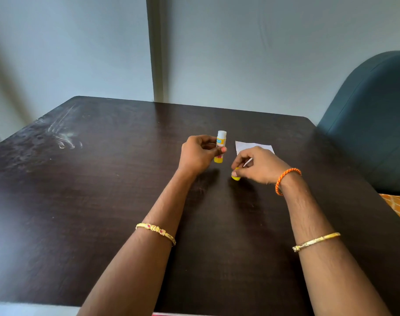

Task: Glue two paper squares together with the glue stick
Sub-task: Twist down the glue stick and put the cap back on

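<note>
My left hand [197,155] grips a yellow glue stick [220,145] upright above the dark table [103,201]; its cap is off and the white glue tip shows on top. My right hand [258,165] pinches the small yellow cap [235,177] just above or on the table surface, to the right of the stick. White paper [251,147] lies flat on the table behind my right hand, which covers part of it. I cannot tell whether it is one square or two stacked.
A teal upholstered chair [376,115] stands at the table's right side. A pale wall with a vertical post [155,53] runs behind the far edge. Whitish smears [64,135] mark the table's left part. An orange patterned cloth [399,206] shows at the right edge.
</note>
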